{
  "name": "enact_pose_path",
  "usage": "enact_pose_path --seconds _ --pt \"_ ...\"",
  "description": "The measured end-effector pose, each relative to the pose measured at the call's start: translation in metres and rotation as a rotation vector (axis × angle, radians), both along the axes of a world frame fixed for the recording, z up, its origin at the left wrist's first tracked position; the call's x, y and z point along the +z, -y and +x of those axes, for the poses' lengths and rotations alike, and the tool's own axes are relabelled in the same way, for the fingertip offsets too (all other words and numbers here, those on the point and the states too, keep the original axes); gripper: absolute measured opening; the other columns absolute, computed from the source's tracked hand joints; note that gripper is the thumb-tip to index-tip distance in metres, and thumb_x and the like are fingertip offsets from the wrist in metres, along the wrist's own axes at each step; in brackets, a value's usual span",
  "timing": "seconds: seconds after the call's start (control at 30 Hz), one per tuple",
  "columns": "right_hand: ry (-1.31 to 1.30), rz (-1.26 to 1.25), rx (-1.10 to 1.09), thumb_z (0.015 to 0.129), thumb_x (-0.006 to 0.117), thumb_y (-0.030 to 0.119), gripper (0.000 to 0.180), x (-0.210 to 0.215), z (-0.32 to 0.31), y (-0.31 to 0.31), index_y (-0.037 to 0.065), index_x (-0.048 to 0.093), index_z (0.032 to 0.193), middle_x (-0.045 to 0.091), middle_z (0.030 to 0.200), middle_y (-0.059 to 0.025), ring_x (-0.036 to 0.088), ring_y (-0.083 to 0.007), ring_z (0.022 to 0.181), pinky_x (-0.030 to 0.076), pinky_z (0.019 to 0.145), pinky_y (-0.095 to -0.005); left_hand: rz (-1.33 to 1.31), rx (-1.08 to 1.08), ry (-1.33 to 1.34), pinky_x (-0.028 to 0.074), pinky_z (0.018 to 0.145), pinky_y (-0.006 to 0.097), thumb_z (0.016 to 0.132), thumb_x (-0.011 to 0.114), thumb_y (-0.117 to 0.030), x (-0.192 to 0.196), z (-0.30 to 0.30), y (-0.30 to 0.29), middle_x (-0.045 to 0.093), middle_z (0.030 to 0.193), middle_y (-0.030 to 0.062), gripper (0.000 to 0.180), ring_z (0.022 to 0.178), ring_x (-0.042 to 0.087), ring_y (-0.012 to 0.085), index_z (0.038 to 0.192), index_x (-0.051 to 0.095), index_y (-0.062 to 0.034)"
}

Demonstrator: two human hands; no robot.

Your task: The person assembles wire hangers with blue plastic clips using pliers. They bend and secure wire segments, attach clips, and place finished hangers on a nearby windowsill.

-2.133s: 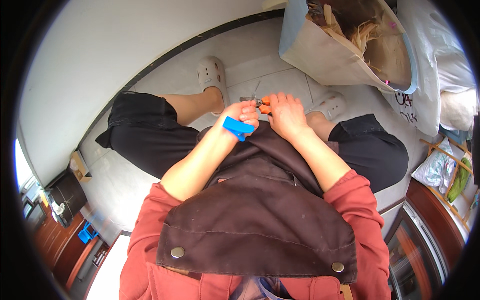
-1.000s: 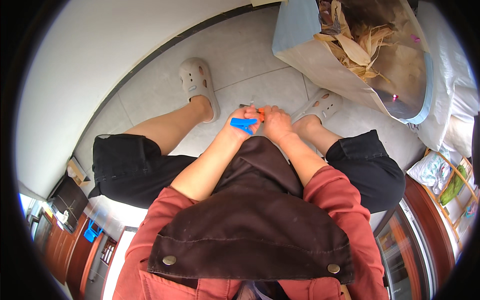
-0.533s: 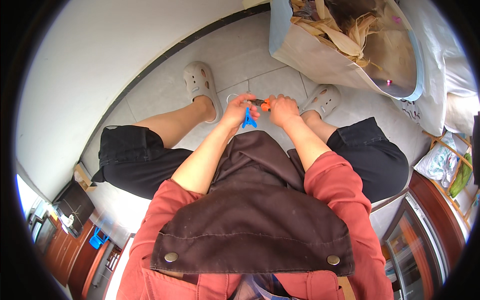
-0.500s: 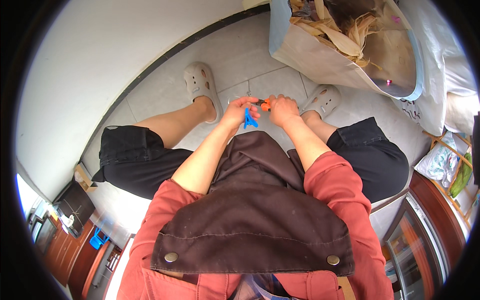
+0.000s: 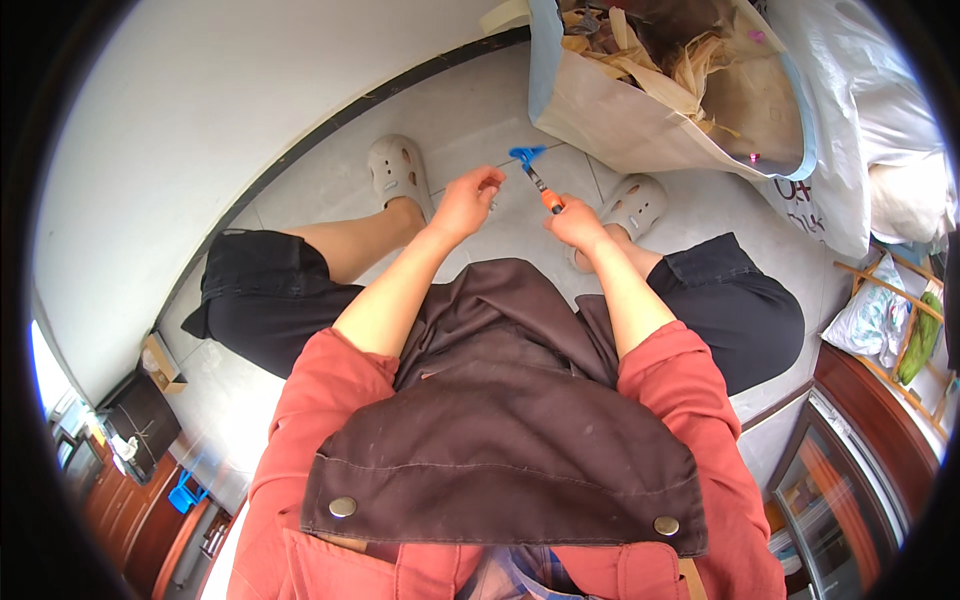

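Note:
In my right hand (image 5: 578, 222), closed around its grip, is an orange-handled tool (image 5: 551, 200) with a dark metal front; it looks like pliers. A blue plastic piece (image 5: 526, 156), slightly blurred and shaped like a clothes peg, is at the tool's far end. To the left, my left hand (image 5: 470, 203) is raised with curled fingers, apart from the tool. A tiny shiny bit (image 5: 492, 206) shows by its fingers, too small to name. A brown apron (image 5: 500, 420) covers my lap below both hands.
Beyond my right hand stands a large open bag (image 5: 640, 125) with dry corn husks (image 5: 690, 75). A white plastic bag (image 5: 840, 130) is beside it. My clogs (image 5: 398, 170) rest on the tiled floor, near the wall (image 5: 200, 110). A wooden rack (image 5: 905, 330) is at right.
The hands have drawn apart. The blue piece, earlier hanging by my left hand, is now at the far end of the tool in my right hand.

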State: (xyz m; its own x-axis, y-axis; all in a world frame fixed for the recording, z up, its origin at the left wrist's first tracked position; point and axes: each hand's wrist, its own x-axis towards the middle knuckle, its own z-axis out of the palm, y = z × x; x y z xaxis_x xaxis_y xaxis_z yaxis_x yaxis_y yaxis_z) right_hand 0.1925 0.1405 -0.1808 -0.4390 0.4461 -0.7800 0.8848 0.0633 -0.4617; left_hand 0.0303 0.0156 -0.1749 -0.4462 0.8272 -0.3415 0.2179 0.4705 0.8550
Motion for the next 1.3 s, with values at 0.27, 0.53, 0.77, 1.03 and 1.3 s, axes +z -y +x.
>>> enact_pose_path --seconds 0.27,0.53,0.77,1.03,1.3 --pt "-0.101 -0.015 -0.031 0.067 0.06 0.016 0.036 -0.008 -0.01 0.015 0.002 0.055 0.1 0.061 0.092 -0.0176 0.058 -0.0301 0.091 0.045 0.076 -0.0362 -0.292 0.169 -0.223 0.035 0.098 0.039 0.073 0.064 -0.013 -0.056 0.001 0.011 0.043 0.125 0.0236 0.052 0.116 0.042 0.0362 0.119 0.046 0.0037" --pt "-0.019 -0.141 -0.264 0.071 0.06 0.016 0.023 -0.071 0.007 0.022 0.004 0.051 0.088 0.053 0.068 -0.0055 0.051 -0.0136 0.055 0.039 0.045 -0.0282 -0.416 0.273 -0.124 0.04 0.093 0.038 0.074 0.064 -0.017 -0.124 -0.025 -0.022 0.05 0.118 0.0234 0.05 0.109 0.048 0.036 0.116 0.048 0.0038" --pt "-0.026 -0.409 -0.483 0.073 0.057 0.013 0.023 -0.048 -0.005 0.023 0.004 0.049 0.092 0.049 0.068 -0.0022 0.049 -0.0119 0.056 0.039 0.046 -0.026 -0.614 0.113 -0.12 0.047 0.079 0.039 0.077 0.061 -0.015 -0.15 -0.044 -0.061 0.062 0.093 0.0189 0.028 0.088 0.059 0.0334 0.1 0.059 -0.0001" --pt "-0.147 -0.28 -0.45 0.072 0.056 0.011 0.029 -0.006 -0.031 0.012 0.0 0.048 0.098 0.049 0.067 -0.0031 0.048 -0.0115 0.055 0.04 0.047 -0.0259 0.178 0.624 0.354 0.049 0.067 0.024 0.087 0.054 -0.011 -0.069 -0.033 -0.064 0.062 0.083 0.008 0.018 0.073 0.06 0.0098 0.098 0.061 0.0014" --pt "-0.44 -0.138 -0.35 0.074 0.06 0.016 0.029 0.104 -0.047 0.021 0.001 0.048 0.096 0.053 0.071 -0.0086 0.053 -0.0184 0.066 0.043 0.063 -0.0315 0.58 0.723 0.507 0.048 0.076 0.028 0.086 0.057 -0.009 0.098 -0.034 -0.077 0.062 0.088 0.0082 0.019 0.077 0.061 0.0159 0.1 0.06 0.004"
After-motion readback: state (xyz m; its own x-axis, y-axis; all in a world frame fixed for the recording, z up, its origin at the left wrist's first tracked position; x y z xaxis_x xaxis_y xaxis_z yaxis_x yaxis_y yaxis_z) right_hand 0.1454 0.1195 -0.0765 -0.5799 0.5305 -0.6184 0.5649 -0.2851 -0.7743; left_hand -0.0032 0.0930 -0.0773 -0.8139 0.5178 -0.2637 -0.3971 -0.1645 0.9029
